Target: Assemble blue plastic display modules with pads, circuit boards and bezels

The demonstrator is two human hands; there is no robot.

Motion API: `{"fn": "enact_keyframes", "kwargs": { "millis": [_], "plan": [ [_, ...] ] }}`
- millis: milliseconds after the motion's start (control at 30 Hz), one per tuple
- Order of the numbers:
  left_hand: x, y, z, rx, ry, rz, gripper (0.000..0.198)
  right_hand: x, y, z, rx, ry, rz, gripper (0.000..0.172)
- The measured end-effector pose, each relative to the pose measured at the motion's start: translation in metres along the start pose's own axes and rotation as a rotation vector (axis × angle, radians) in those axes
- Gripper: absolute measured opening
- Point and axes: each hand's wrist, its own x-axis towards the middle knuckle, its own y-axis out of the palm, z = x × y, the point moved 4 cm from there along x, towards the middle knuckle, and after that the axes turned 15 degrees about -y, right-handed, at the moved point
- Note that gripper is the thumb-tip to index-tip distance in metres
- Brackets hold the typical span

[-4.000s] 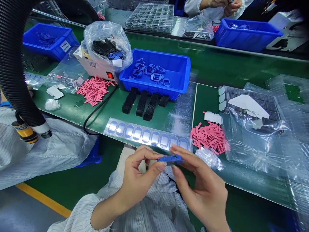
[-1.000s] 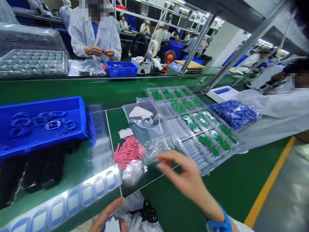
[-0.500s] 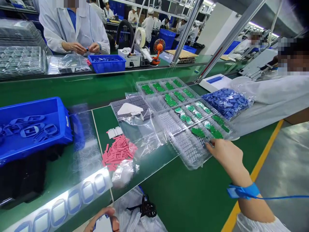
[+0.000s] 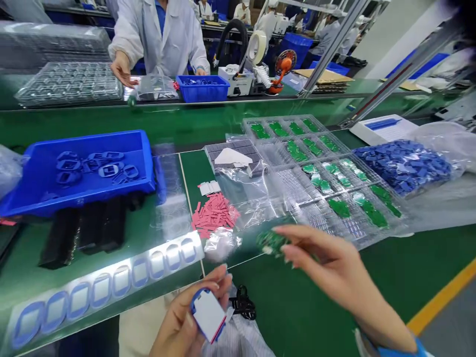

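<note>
Near the bottom of the view, my left hand [image 4: 186, 317] is closed around a small blue plastic frame with a white square pad [image 4: 208, 315] on its face. A thin pink edge shows along one side of the pad. My right hand [image 4: 327, 267] pinches a green circuit board [image 4: 273, 242] between thumb and fingers, blurred by motion, over the near edge of the bench. Behind that hand lies a clear plastic tray [image 4: 314, 218] whose compartments hold several more green boards [image 4: 374, 213].
Left of centre are pink strips [image 4: 213, 215], white pads [image 4: 209, 187] and a packet of grey blocks [image 4: 238, 153]. A blue bin [image 4: 148, 168] holds blue frames. A bag of blue pieces [image 4: 405, 163] lies right. A co-worker [image 4: 159, 34] sits opposite, behind a small blue bin [image 4: 203, 92].
My right hand has moved left from the tray, carrying a green circuit board. My left hand has risen into view with the blue frame. The view has turned left; the co-worker's hands have parted.
</note>
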Motion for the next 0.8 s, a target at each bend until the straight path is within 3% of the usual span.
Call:
{"fn": "enact_keyframes", "kwargs": {
  "millis": [100, 167, 333, 500, 633, 800],
  "plan": [
    [-0.002, 0.010, -0.006, -0.018, 0.068, -0.021, 0.041, 0.016, 0.043, 0.032, 0.217, -0.054, 0.092, 0.016],
    [-0.005, 0.008, -0.008, -0.047, 0.077, -0.040, 0.038, 0.021, 0.060, 0.041, 0.241, -0.088, 0.132, 0.017],
    [-0.011, -0.006, -0.011, -0.105, 0.127, -0.018, 0.031, 0.026, 0.070, 0.053, 0.054, -0.360, 0.137, 0.027],
    [-0.012, -0.014, -0.011, -0.130, 0.142, -0.016, 0.037, 0.026, 0.079, 0.069, -0.190, -0.602, 0.128, 0.033],
    [-0.013, -0.019, -0.012, -0.128, 0.162, -0.039, 0.039, 0.029, 0.086, 0.073, -0.262, -0.590, 0.138, 0.036],
    [-0.013, -0.023, -0.016, -0.067, 0.278, -0.043, 0.036, 0.027, 0.078, 0.076, -0.109, -0.380, 0.095, 0.033]
  ]
}}
